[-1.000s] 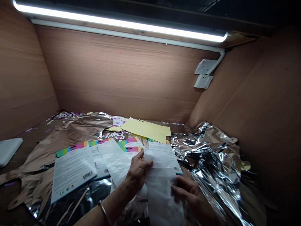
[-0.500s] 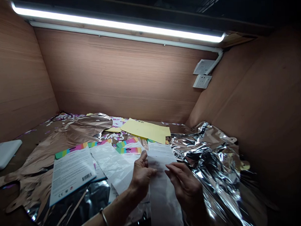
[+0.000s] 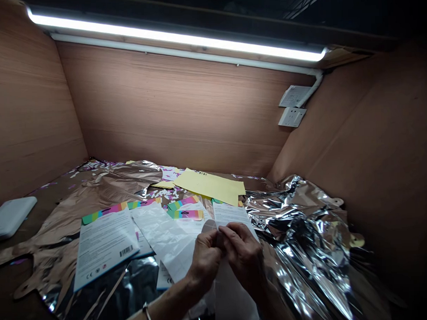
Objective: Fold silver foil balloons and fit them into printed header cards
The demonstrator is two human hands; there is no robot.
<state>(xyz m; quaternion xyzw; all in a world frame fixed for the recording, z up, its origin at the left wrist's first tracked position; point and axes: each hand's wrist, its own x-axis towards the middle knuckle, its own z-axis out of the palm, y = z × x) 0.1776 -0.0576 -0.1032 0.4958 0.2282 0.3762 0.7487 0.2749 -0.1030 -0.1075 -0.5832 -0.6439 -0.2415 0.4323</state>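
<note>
Head view: the left hand point(image 3: 205, 258) and the right hand point(image 3: 244, 252) meet just below the middle of the frame, a little right of centre, their fingertips almost together on a thin white sheet point(image 3: 235, 301). The left grip is closed, thumb and curled fingers pinching the sheet near its upper end; the right grip is closed too, thumb and forefinger drawn together on it just beside the left fingertips. A small flap of the sheet sticks up above the knuckles, and the rest hangs between the forearms to the bottom edge of the frame. Exactly where each fingertip presses is partly hidden by the fingers. A bangle point(image 3: 148, 316) circles the left wrist. Left of the hands lie more white sheets point(image 3: 163, 224) and a printed card point(image 3: 106, 245) with a barcode. Yellow paper point(image 3: 209, 186) lies above the hands, and crumpled shiny foil point(image 3: 307, 250) covers the lower right of the tabletop.
</note>
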